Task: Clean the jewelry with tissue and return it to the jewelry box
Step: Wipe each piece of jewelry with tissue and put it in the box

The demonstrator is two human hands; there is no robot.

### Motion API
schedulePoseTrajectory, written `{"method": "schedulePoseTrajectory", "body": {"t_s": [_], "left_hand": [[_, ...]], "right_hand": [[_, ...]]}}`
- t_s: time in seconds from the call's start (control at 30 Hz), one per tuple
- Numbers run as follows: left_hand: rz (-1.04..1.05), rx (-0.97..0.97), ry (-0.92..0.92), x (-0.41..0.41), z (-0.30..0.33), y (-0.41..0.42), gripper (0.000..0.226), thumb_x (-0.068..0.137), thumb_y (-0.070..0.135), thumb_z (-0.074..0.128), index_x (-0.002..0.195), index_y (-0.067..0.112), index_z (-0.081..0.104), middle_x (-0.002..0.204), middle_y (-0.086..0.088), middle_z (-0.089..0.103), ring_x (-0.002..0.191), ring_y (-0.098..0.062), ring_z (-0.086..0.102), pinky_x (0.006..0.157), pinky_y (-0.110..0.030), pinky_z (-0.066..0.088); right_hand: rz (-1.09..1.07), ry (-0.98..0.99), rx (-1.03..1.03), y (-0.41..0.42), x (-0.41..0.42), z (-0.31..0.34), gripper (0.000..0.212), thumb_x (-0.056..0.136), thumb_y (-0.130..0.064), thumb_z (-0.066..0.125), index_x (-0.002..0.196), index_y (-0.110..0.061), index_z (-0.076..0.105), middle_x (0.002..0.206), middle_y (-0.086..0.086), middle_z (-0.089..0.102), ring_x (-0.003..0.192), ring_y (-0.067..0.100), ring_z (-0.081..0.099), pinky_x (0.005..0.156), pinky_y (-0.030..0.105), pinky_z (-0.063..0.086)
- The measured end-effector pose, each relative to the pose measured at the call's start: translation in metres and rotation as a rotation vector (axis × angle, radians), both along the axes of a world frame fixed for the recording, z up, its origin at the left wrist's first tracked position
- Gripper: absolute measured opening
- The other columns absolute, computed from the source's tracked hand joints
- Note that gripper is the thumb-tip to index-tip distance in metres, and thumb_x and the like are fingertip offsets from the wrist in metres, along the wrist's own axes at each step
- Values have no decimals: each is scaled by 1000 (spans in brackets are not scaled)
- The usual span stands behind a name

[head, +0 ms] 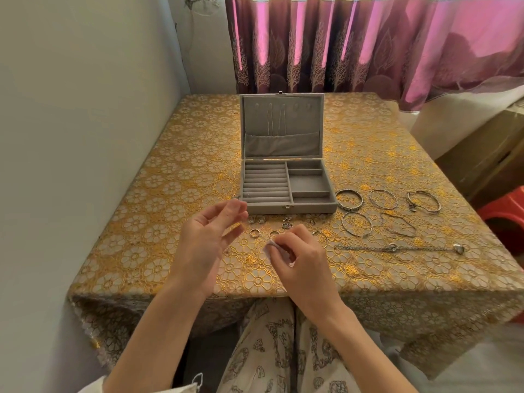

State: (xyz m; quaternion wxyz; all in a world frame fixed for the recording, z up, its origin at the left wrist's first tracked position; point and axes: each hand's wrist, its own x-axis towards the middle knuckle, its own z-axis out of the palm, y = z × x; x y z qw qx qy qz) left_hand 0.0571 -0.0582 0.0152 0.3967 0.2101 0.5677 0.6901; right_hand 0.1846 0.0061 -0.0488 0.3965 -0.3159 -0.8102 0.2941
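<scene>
A worktop under a gold floral cloth is filling most of the view, with a purple curtain hanging behind it. A grey jewelry box is sitting open near the middle, its lid standing upright and its ring rolls and side compartments showing bare. The left hand is hovering above the cloth just in front of the box's left corner, its fingers loosely spread and holding nothing that can be seen. The right hand is hanging just beside it, its fingers curling round and pinching a small white tissue. Bangles are lying in two rows to the right of the box, a chain bracelet is stretching out below them, and small rings are lying between the box and the hands.
</scene>
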Motion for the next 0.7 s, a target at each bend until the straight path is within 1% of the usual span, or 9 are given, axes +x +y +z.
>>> {"method": "schedulePoseTrajectory", "body": {"t_s": [0.1,0.2,0.27,0.33,0.43,0.5,0.6,0.63,0.7], "left_hand": [[32,33,18,-8,4,0,19,76,26,59,85,11,66,91,-2,69,99,-20,62,91,-34,48],[58,110,-2,-18,10,0,15,77,23,59,84,11,65,90,-2,68,99,-19,61,90,-34,47],[66,168,-9,-24,16,1,12,80,21,57,85,12,64,91,-2,68,99,-18,62,90,-35,46],[82,196,2,-29,22,3,9,86,17,54,84,12,62,93,-1,68,99,-17,62,92,-37,46],[52,152,97,-34,27,6,16,90,12,49,79,15,60,96,0,69,100,-16,61,95,-39,43],[-21,119,140,-34,28,7,18,91,12,47,79,13,60,94,-2,70,98,-18,63,92,-38,43],[-135,79,158,-31,27,9,19,92,12,45,87,2,61,85,-9,69,87,-21,66,83,-34,49],[-167,65,155,-30,27,10,19,92,12,45,86,1,60,81,-9,68,81,-20,66,78,-31,51],[-230,31,153,-27,29,13,18,92,11,45,81,4,58,74,-8,64,69,-18,63,66,-26,54]], "right_hand": [[14,-80,58,4,8,-9,10,88,-19,58,85,-11,63,83,-8,46,69,3,46,64,15,42],[3,-170,63,9,19,-17,10,90,-20,58,87,-11,62,87,-7,48,67,7,51,62,21,46],[-14,-229,50,13,27,-23,11,90,-21,57,87,-11,61,88,-6,49,67,8,51,58,20,47],[-34,-264,19,17,34,-29,10,90,-20,56,87,-11,61,87,-5,48,67,9,51,56,16,43],[-53,-278,-26,23,39,-34,8,89,-18,57,86,-12,61,85,-6,49,69,9,50,59,15,41],[-51,-232,-124,25,40,-30,9,89,-17,57,82,-12,60,81,-4,53,69,8,50,62,16,41],[-11,-91,-376,30,36,-14,9,89,-15,57,80,-17,59,74,4,61,65,15,54,59,21,43],[22,-43,-451,33,34,-6,7,89,-14,57,84,-19,59,75,5,63,67,15,57,59,24,46],[113,52,-576,38,28,9,13,91,-7,53,98,-16,58,76,5,64,67,14,61,59,23,50]]}}
